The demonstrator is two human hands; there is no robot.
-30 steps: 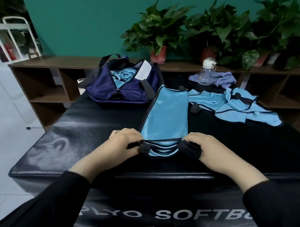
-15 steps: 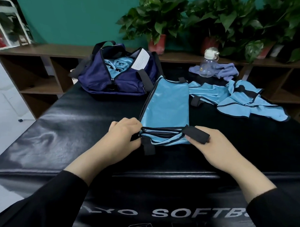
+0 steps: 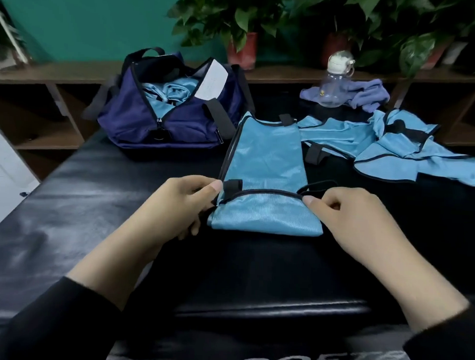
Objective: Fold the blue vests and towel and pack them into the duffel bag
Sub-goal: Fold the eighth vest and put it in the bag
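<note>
A light blue vest [image 3: 266, 159] with black trim lies lengthwise in the middle of the black padded table [image 3: 68, 214], its near end folded over away from me. My left hand [image 3: 181, 204] pinches the left corner of that fold. My right hand [image 3: 356, 219] pinches the right corner by a black strap. The navy duffel bag [image 3: 157, 120] stands open at the back left with blue cloth inside. More blue vests [image 3: 409, 151] lie crumpled at the right. A purple towel [image 3: 368, 95] sits at the back right.
A clear water bottle [image 3: 334, 83] with a white cap stands on the towel. Wooden shelves [image 3: 46, 76] with potted plants [image 3: 236, 21] run behind the table. White floor shows at the left.
Both hands lifted the vest's near end and folded it forward over the rest, so a doubled flap now lies there. The camera has tilted down and closer.
</note>
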